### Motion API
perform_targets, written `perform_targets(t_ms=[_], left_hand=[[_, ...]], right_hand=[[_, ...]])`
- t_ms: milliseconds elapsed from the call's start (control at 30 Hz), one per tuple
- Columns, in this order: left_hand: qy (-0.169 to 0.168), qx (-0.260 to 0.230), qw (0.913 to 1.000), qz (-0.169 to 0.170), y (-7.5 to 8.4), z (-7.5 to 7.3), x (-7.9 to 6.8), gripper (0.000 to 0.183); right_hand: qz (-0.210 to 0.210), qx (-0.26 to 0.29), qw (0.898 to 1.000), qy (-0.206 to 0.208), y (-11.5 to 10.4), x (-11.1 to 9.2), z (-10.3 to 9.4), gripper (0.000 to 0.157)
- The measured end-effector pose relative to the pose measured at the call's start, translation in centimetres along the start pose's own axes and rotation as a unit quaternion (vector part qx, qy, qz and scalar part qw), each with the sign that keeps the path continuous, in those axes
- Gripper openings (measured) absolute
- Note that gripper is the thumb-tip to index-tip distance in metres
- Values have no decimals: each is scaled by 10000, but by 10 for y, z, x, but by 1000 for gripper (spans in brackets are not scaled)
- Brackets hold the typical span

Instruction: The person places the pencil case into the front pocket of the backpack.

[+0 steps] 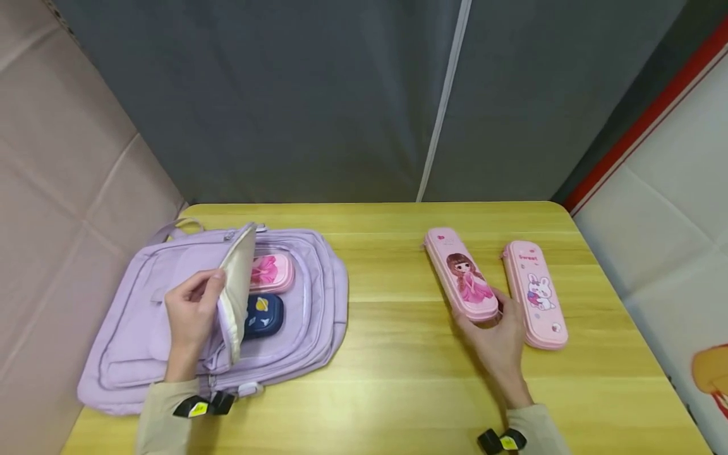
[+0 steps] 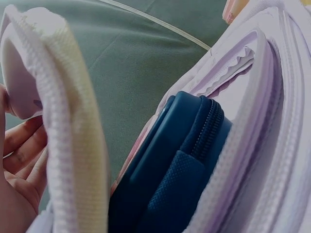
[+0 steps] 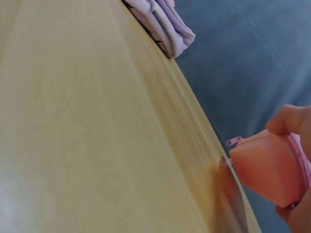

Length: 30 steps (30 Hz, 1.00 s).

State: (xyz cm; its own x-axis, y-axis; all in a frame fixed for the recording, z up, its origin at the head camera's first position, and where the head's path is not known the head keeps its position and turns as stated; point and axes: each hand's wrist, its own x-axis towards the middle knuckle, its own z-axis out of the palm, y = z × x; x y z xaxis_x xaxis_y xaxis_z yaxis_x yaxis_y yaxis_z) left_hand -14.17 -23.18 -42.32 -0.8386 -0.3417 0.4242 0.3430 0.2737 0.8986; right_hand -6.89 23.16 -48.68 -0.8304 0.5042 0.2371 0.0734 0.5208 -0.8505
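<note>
My left hand (image 1: 193,309) pinches the edge of the front pocket flap (image 1: 237,284) of a lilac backpack (image 1: 131,316) lying on the table, holding it raised. Inside the opened pocket lie a pink case (image 1: 274,273) and a dark blue pencil case (image 1: 266,315), each partly hidden by the flap. In the left wrist view the blue case's zipper (image 2: 210,126) shows close up. On the right, my right hand (image 1: 500,338) grips the near end of a pink pencil case with a doll picture (image 1: 463,275); the right wrist view shows this case (image 3: 267,167) tilted over the table.
Right of the held case lies another pink pencil case with a rabbit picture (image 1: 536,294). The yellow wooden table (image 1: 387,379) spans between the backpack and the cases. A grey curtain (image 1: 284,101) hangs behind, with pale panels (image 1: 68,189) at the sides.
</note>
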Motion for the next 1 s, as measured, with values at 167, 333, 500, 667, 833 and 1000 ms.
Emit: perform_targets(t_ms=[167,333,500,667,833,1000], left_hand=[[108,-35,9999,78,0,0,-1,15],[224,32,9997,48,0,0,-2,17],[257,59,9996,-28,1,-1,-3,17],[292,-38,9996,-55,-1,-1,-5,13],[274,-100,9996,27,-1,0,-4,12],[197,-173,9996,41,-1,2,-2,11]], right_hand=[[33,859,9960,232,-3,2,6,77],[-170,1468,9887,265,-9,4,12,76],[-296,1486,9884,43,-15,2,18,77],[-412,1855,9813,-303,-19,2,24,75],[-559,2200,9710,-747,-24,1,29,75],[-713,2231,9665,-1050,-25,-1,35,77]])
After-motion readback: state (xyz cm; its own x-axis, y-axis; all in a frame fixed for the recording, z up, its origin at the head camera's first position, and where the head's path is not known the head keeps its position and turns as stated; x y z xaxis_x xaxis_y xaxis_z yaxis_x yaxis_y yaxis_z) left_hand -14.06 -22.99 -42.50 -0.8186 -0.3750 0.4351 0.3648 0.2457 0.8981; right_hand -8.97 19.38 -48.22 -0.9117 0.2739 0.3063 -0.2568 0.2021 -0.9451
